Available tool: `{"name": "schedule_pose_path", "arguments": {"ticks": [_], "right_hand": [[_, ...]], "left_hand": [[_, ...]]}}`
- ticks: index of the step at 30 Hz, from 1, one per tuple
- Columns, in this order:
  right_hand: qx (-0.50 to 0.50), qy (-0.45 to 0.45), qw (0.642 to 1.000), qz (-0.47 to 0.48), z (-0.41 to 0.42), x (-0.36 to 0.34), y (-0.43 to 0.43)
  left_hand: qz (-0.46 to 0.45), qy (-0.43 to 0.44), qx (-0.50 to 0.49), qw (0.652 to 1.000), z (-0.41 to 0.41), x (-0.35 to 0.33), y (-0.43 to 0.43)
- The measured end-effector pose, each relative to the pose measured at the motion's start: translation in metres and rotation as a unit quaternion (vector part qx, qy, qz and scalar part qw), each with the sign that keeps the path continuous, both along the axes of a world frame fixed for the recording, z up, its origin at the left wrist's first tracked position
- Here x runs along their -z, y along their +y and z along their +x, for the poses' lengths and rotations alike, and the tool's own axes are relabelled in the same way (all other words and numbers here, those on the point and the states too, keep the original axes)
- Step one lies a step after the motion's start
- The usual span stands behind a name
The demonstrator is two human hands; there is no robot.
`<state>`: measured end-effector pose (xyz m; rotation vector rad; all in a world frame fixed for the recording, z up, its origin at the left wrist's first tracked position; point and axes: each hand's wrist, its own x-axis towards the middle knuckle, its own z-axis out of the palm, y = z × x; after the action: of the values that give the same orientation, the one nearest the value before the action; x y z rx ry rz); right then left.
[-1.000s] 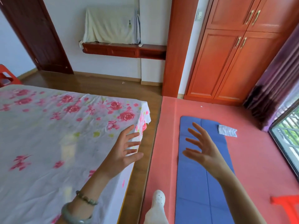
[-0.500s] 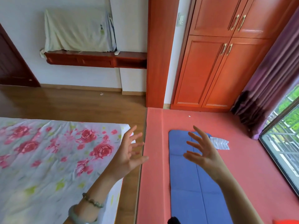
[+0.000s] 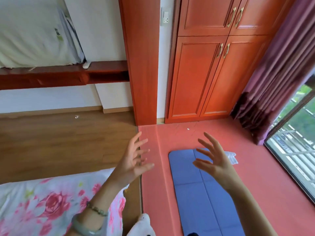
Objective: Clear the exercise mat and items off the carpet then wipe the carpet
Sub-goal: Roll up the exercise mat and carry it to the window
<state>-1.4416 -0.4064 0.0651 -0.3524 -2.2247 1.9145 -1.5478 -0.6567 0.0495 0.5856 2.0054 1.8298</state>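
Since a second ago my view has pushed forward. The bed point(image 3: 42, 201) has dropped to 8 o'clock, and more wooden floor point(image 3: 59, 142) shows at 9 o'clock. Both hands are raised in the air as before and hold nothing. My left hand point(image 3: 134, 160) is spread over the seam between floor and carpet point(image 3: 272, 176). My right hand point(image 3: 214, 160) has its fingers fanned and slightly bent above the far end of the exercise mat point(image 3: 204, 193).

That blue mat lies flat on the red carpet, running from the centre down to 5 o'clock. A white cloth point(image 3: 231, 156) sits just beside its far right corner, partly behind my right hand. A small white scrap point(image 3: 188, 128) lies at 12 o'clock near the wardrobe point(image 3: 204, 74).

I judge the mat to be light, soft foam that will flop rather than stay stiff. Its creases suggest it folds in panels. I would take the far short edge with both hands and fold it back along those lines. The cloth looks limp, so one pinch should lift it.
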Motion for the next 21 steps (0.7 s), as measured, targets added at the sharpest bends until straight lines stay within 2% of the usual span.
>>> {"name": "schedule_pose_path", "arguments": {"ticks": [7,21], "right_hand": [[0.049,0.004,0.999,-0.001,-0.13,-0.002,0.032],[0.13,0.022,0.991,-0.018,-0.332,0.02,0.17]], "left_hand": [[-0.031,0.013,0.073,0.997,-0.159,-0.011,0.052],[-0.041,0.011,0.139,0.989,-0.388,-0.001,0.206]]}}
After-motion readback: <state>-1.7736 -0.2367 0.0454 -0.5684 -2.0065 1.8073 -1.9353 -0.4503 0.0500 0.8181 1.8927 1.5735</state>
